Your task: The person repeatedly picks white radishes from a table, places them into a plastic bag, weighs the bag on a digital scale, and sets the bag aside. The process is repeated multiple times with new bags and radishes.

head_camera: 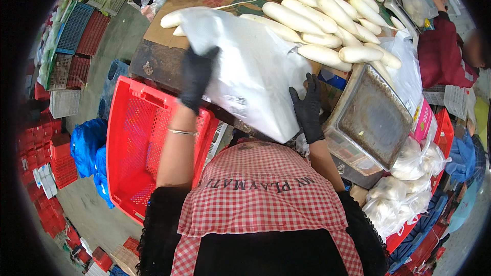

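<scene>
A large white plastic bag [245, 69] stretches between my two black-gloved hands, over the front edge of the work surface. My left hand [199, 73], blurred, is closed on the bag's upper left side. At the bag's right side, my right hand [308, 101] touches it with the fingers pointing up and the thumb apart; whether it grips the plastic cannot be told. Behind the bag, many white radishes [326, 15] lie in a heap on flattened cardboard [172, 4]. Whether the bag holds anything is hidden.
A weighing scale [374, 111] with a worn metal pan stands right of my right hand. An empty red perforated crate [134, 153] is at the left. Filled white bags [402, 195] sit in a red crate at the right. At the upper right, a co-worker [441, 53] reaches towards another scale [401, 5].
</scene>
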Available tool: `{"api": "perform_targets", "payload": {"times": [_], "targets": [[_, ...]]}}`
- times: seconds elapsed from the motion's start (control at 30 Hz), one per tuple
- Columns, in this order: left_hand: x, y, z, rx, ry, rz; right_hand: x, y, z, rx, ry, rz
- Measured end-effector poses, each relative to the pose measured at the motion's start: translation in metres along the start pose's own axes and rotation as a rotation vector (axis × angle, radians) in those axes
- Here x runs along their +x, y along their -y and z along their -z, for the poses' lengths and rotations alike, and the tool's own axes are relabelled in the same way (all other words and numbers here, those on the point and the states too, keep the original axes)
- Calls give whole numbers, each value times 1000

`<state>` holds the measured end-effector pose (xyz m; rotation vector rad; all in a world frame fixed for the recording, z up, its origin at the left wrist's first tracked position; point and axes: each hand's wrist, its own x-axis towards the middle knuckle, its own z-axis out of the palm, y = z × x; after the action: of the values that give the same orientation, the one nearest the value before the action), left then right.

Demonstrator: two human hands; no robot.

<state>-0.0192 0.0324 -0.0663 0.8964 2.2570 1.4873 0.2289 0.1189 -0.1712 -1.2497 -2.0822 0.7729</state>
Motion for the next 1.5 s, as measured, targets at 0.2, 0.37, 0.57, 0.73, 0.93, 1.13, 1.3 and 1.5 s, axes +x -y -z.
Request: {"api": "perform_targets", "payload": {"times": [0.2,0.37,0.57,0.73,0.93,1.13,1.3,1.5], "targets": [[44,71,102,415,112,-128,3,16,-14,-163,72,183],[35,144,173,390,-59,133,-12,19,-26,-222,116,269],[10,136,159,1090,-543,-209,-2,37,-23,-219,163,221],[-12,111,124,898,209,-43,22,70,-40,-102,246,237],[-21,118,122,830,174,-271,39,127,-95,302,501,186],[-49,68,155,775,122,-332,66,119,-172,800,779,-376],[-81,35,186,628,36,-142,62,101,-163,775,961,-63],[-89,14,188,564,-16,-141,54,131,-92,1573,1404,-619]]}}
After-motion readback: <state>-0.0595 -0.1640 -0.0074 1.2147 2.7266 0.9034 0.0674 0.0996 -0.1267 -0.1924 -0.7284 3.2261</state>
